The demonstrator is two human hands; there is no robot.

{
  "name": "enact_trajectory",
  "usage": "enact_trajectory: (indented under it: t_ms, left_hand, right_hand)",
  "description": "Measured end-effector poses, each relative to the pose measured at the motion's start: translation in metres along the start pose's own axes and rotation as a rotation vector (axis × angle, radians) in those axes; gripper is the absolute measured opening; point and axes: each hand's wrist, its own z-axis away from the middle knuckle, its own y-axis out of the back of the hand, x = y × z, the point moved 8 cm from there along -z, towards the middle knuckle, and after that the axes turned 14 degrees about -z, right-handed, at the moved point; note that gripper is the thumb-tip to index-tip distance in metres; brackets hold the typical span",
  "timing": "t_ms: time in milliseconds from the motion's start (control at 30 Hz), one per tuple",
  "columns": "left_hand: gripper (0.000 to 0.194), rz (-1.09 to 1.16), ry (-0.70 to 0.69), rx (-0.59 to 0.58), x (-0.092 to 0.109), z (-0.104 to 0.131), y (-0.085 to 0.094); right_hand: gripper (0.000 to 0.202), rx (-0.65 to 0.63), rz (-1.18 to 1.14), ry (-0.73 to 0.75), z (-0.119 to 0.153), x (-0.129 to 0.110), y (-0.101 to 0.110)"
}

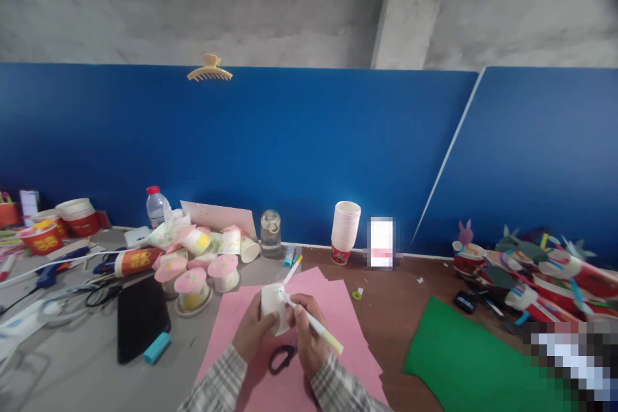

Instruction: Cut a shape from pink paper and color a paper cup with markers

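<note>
My left hand grips a white paper cup, tilted on its side above a sheet of pink paper. A white marker with a pale yellow end is in the fingers of my right hand. Its upper end meets the right side of the cup; whether the tip touches it I cannot tell. Below and between my hands lies the black handle of what look like scissors. Another marker with a yellow end lies just behind the cup.
Several pink-topped cups, a black tablet-like slab and a glue gun lie left. A glass jar and stacked paper cups stand behind. Green paper and piled cup crafts occupy the right.
</note>
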Motion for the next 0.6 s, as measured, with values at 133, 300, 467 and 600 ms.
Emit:
enact_trajectory:
  t_ms: [133,300,467,600]
  left_hand:
    - [0.052,0.021,0.000,0.002,0.001,0.002,-0.001]
    - [0.050,0.031,-0.025,0.001,0.001,0.002,0.000]
    - [0.052,0.105,-0.027,-0.034,-0.007,-0.002,-0.003]
    - [0.051,0.122,-0.021,-0.063,-0.016,-0.004,-0.005]
  right_hand:
    - [0.022,-0.035,0.041,0.033,0.001,-0.006,-0.003]
    - [0.024,-0.028,0.023,0.009,0.001,-0.002,-0.001]
    - [0.031,0.054,-0.066,-0.011,0.001,0.001,0.003]
    - [0.032,0.062,-0.111,-0.015,0.002,0.000,0.001]
